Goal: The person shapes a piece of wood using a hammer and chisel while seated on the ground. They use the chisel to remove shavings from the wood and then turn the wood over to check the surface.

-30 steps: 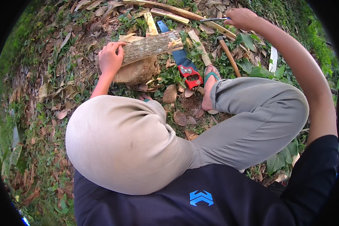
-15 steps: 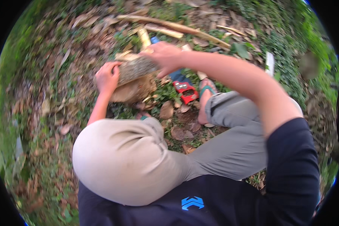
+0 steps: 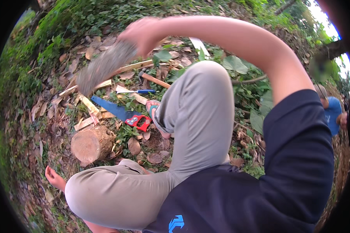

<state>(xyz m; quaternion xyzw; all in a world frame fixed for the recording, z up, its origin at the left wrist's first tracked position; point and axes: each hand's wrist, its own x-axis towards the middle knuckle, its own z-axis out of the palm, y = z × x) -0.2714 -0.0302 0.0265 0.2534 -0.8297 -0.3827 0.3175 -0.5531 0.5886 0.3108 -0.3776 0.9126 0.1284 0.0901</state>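
High at the far side, my right hand [image 3: 140, 35] grips one end of a rough, bark-covered piece of wood [image 3: 105, 66]. The wood is smeared by motion and slants down to the left in the air. Out at the left, beside my bent left knee, my left hand [image 3: 55, 179] holds nothing, its fingers apart. Between the two hands a short log block [image 3: 87, 145] stands on the ground with its pale cut face showing. A handsaw [image 3: 116, 110] with a blue blade and red handle lies just beyond that block.
Split wood strips [image 3: 90, 105] lie around the saw. Farther off are a blue-handled tool [image 3: 144, 91], a wooden-handled tool [image 3: 155, 80] and a whitish strip [image 3: 200, 47]. My sandalled foot [image 3: 153, 105] is close to the saw handle. A person in a blue shirt [image 3: 332, 114] is at the far right.
The bark-covered wood has left the log block, raised up and away by my right hand. My left hand has let go of it and dropped back beside my knee. The view has shifted.
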